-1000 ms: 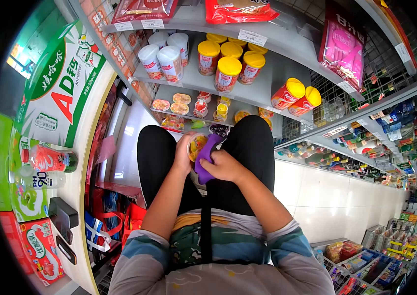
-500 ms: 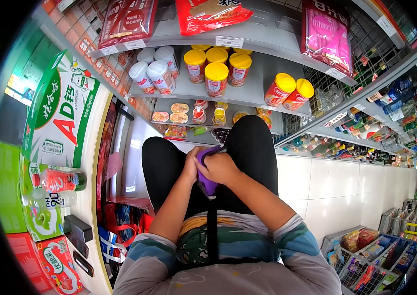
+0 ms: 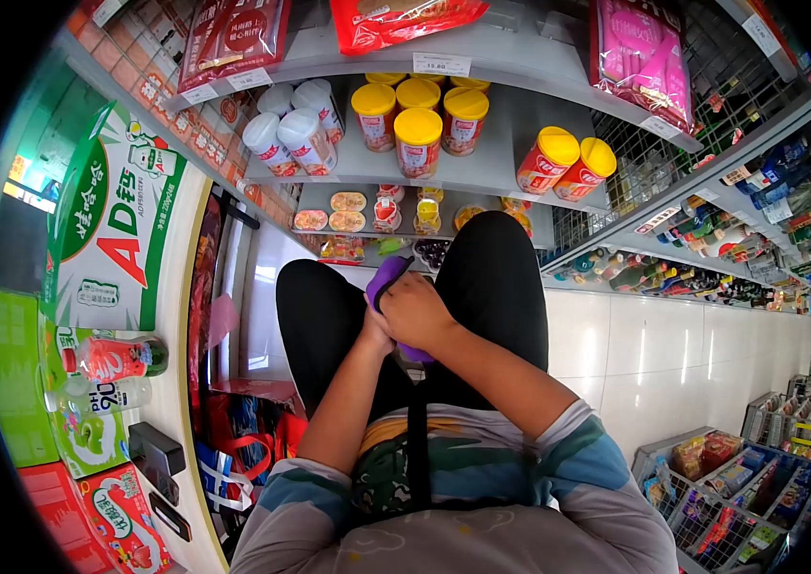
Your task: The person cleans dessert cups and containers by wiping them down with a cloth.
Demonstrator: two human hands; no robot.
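Note:
A soft-looking purple item with a black edge is held between my hands, above my lap and between my raised knees. My right hand is closed over it, knuckles up. Under and beside it, my left hand presses against the same item, its fingers mostly hidden. The purple shows above the hands and again below them. Its exact kind cannot be made out. A black strap runs down the front of my shirt below the hands.
Ahead stands a grey shelf with yellow-lidded cans, white-lidded cans and bagged goods. To my left, a counter bears drink cartons and a bottle. Wire baskets of snacks stand at the right rear.
The purple item has tilted and shifted slightly up and left, with more of it above the hands. My right hand has turned over it and covers more of my left hand.

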